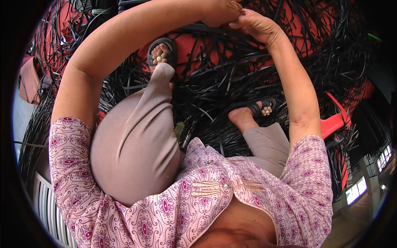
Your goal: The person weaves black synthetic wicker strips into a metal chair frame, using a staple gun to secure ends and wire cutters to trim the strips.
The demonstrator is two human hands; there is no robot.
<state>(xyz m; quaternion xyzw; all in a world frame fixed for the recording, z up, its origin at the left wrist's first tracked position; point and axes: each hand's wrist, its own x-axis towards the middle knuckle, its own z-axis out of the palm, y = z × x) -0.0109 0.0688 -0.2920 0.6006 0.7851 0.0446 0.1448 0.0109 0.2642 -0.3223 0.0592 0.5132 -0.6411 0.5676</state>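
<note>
Both of my arms reach out to the far edge of the view, where my hands meet. My left hand [222, 13] is partly cut off by the upper edge, its fingers curled in. The thumb and fingers of my right hand [259, 28] press together against the left fingertips. Whatever is pinched between them is too small or hidden to make out. Just beneath the hands runs a dark bar-like edge [202, 27]. Around and below it lie heaps of loose, narrow black strips [206, 89], tangled over a red surface [192, 47].
My feet, in dark sandals with flower ornaments [160, 59], rest among the strips. A red plastic piece [334, 123] stands beside my right elbow. At the far left are a pinkish item [29, 82] and, lower down, a pale slatted panel [46, 202].
</note>
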